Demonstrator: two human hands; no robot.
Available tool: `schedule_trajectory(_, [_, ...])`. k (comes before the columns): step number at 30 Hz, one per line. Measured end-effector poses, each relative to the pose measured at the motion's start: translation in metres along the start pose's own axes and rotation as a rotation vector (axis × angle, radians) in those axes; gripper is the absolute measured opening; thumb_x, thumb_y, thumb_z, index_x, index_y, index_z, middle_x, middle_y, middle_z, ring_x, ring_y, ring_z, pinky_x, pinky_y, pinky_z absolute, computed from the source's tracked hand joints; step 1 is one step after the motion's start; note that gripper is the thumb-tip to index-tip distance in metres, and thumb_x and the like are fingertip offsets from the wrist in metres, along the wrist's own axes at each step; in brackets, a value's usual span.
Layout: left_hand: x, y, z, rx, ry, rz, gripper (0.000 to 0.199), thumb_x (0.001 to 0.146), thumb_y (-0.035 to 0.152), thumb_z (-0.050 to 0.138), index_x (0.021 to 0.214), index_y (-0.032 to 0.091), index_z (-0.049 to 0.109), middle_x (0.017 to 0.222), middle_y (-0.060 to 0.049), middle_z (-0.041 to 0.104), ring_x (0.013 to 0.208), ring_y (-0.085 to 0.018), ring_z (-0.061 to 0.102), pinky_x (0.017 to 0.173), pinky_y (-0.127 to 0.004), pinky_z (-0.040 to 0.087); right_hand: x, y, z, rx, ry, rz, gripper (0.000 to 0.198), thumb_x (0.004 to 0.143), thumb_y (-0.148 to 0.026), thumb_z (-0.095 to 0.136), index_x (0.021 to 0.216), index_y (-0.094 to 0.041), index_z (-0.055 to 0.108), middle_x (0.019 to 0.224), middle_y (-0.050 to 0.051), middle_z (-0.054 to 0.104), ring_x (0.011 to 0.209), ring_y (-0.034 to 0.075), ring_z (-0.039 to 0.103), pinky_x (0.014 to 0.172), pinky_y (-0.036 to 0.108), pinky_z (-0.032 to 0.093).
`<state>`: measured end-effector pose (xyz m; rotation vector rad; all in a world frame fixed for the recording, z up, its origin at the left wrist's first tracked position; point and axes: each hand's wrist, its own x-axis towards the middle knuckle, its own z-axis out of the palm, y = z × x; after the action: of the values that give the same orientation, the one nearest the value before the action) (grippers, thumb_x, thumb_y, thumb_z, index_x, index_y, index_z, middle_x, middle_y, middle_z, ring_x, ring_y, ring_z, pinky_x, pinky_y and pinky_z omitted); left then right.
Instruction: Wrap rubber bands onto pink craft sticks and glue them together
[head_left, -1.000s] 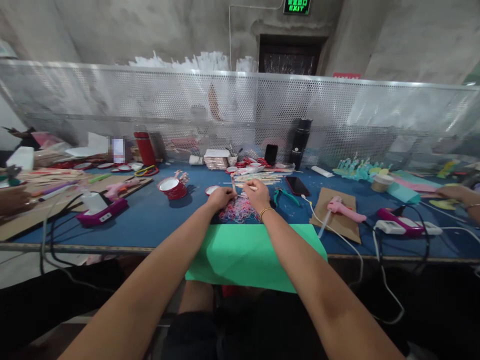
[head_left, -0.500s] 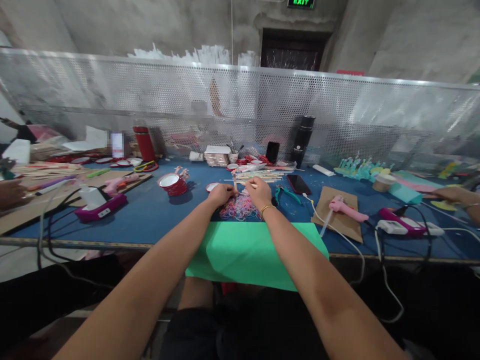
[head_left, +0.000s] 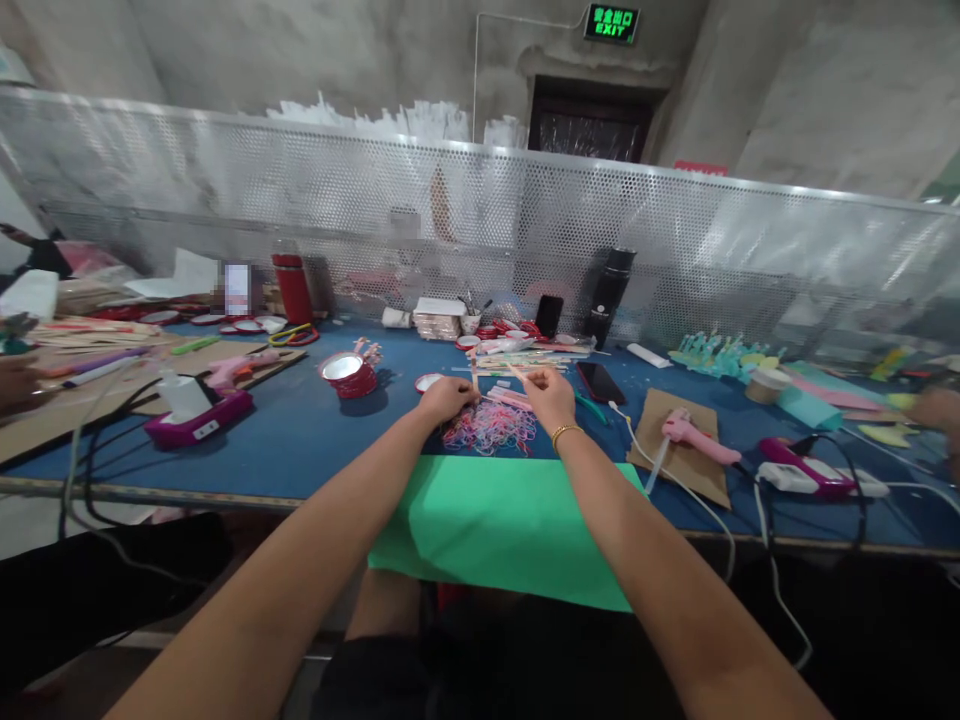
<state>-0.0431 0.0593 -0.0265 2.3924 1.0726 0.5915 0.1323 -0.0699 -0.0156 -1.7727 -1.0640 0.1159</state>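
Note:
My left hand [head_left: 448,400] is closed, its fingertips pinching the lower end of a thin, pinkish upright stick [head_left: 474,368] at the left edge of a heap of colourful thin strings [head_left: 491,430]. To the right, my right hand [head_left: 551,396] pinches a slim, pale wooden stick [head_left: 517,371] that points up and left. Pink strips [head_left: 511,397] lie between the hands, just behind the strings. Below my wrists a green sheet [head_left: 495,520] hangs over the table's front edge and reaches my lap.
Left stands a red-wrapped tin [head_left: 349,375]. Teal pliers [head_left: 591,408] and a phone [head_left: 600,382] lie to the right, then a pink glue gun [head_left: 697,437] on cardboard [head_left: 660,410]. Purple power strips [head_left: 199,417] trail cables on both sides. A perforated metal screen [head_left: 337,220] closes the back.
My right hand has moved right, away from the left one, uncovering pink strips and more strings. The left hand stays at the upright stick. The view has tilted up slightly.

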Motion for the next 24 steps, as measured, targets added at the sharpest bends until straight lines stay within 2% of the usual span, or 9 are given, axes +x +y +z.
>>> schedule_trajectory(3, [-0.002, 0.005, -0.002, 0.005, 0.01, -0.016, 0.032, 0.075, 0.044, 0.055, 0.075, 0.018, 0.072, 0.064, 0.0, 0.065, 0.056, -0.012, 0.05, 0.055, -0.024, 0.031, -0.006, -0.004, -0.008, -0.283, -0.021, -0.002, 0.01, 0.077, -0.033, 0.057, 0.077, -0.023, 0.062, 0.081, -0.001, 0.069, 0.08, 0.017, 0.063, 0.078, 0.029, 0.042])
schedule_trajectory(6, [-0.005, 0.01, -0.005, -0.014, -0.004, -0.034, 0.027, 0.074, 0.039, 0.055, 0.074, 0.018, 0.072, 0.065, 0.001, 0.066, 0.057, -0.012, 0.051, 0.054, -0.024, 0.031, -0.013, -0.011, -0.01, -0.448, -0.078, 0.003, 0.017, 0.079, -0.04, 0.059, 0.077, -0.023, 0.062, 0.08, 0.001, 0.069, 0.084, 0.019, 0.062, 0.083, 0.034, 0.039])
schedule_trajectory(10, [-0.007, 0.015, -0.008, -0.004, -0.01, -0.037, 0.026, 0.074, 0.037, 0.054, 0.072, 0.018, 0.072, 0.065, 0.0, 0.066, 0.058, -0.012, 0.051, 0.055, -0.024, 0.031, -0.017, -0.017, -0.009, -0.543, -0.132, -0.011, 0.015, 0.079, -0.037, 0.058, 0.078, -0.024, 0.065, 0.084, 0.003, 0.07, 0.09, 0.022, 0.061, 0.083, 0.036, 0.038])
schedule_trajectory(15, [-0.008, 0.015, -0.008, 0.011, 0.001, -0.025, 0.027, 0.074, 0.039, 0.054, 0.074, 0.019, 0.072, 0.067, 0.0, 0.068, 0.061, -0.013, 0.053, 0.056, -0.024, 0.032, 0.011, -0.003, -0.032, -0.588, -0.011, -0.073, 0.021, 0.082, -0.036, 0.05, 0.088, -0.025, 0.067, 0.098, 0.005, 0.069, 0.101, 0.025, 0.058, 0.089, 0.041, 0.036])
schedule_trajectory(16, [-0.008, 0.014, -0.008, 0.015, 0.004, -0.024, 0.027, 0.075, 0.039, 0.054, 0.075, 0.019, 0.072, 0.068, 0.0, 0.068, 0.063, -0.014, 0.054, 0.056, -0.024, 0.033, 0.023, 0.004, -0.041, -0.608, 0.004, -0.043, 0.024, 0.083, -0.037, 0.049, 0.091, -0.025, 0.067, 0.102, 0.006, 0.069, 0.104, 0.026, 0.056, 0.09, 0.043, 0.036])
schedule_trajectory(18, [-0.007, 0.013, -0.008, 0.02, 0.004, -0.022, 0.026, 0.075, 0.038, 0.054, 0.075, 0.019, 0.072, 0.07, 0.0, 0.069, 0.065, -0.014, 0.056, 0.057, -0.024, 0.033, 0.047, 0.022, -0.057, -0.659, 0.008, 0.105, 0.032, 0.081, -0.044, 0.051, 0.098, -0.024, 0.067, 0.11, 0.009, 0.066, 0.109, 0.031, 0.054, 0.091, 0.047, 0.037])
schedule_trajectory(20, [-0.007, 0.013, -0.008, 0.021, 0.0, -0.017, 0.026, 0.076, 0.038, 0.054, 0.074, 0.019, 0.072, 0.07, -0.001, 0.069, 0.065, -0.014, 0.056, 0.058, -0.024, 0.033, 0.07, 0.042, -0.07, -0.71, -0.006, 0.249, 0.048, 0.077, -0.055, 0.053, 0.107, -0.021, 0.065, 0.12, 0.015, 0.06, 0.115, 0.035, 0.05, 0.091, 0.051, 0.038])
schedule_trajectory(22, [-0.007, 0.013, -0.008, 0.025, -0.002, -0.014, 0.026, 0.076, 0.038, 0.054, 0.073, 0.019, 0.072, 0.069, -0.001, 0.068, 0.063, -0.014, 0.055, 0.057, -0.025, 0.032, 0.088, 0.062, -0.078, -0.743, -0.042, 0.39, 0.066, 0.071, -0.066, 0.055, 0.113, -0.016, 0.063, 0.124, 0.02, 0.056, 0.12, 0.038, 0.046, 0.093, 0.054, 0.038])
schedule_trajectory(24, [-0.007, 0.014, -0.008, 0.034, -0.01, -0.015, 0.027, 0.077, 0.038, 0.054, 0.073, 0.019, 0.072, 0.067, 0.0, 0.067, 0.061, -0.014, 0.054, 0.056, -0.025, 0.031, 0.1, 0.078, -0.079, -0.743, -0.088, 0.449, 0.08, 0.064, -0.074, 0.056, 0.116, -0.014, 0.062, 0.128, 0.022, 0.052, 0.121, 0.038, 0.046, 0.095, 0.053, 0.039])
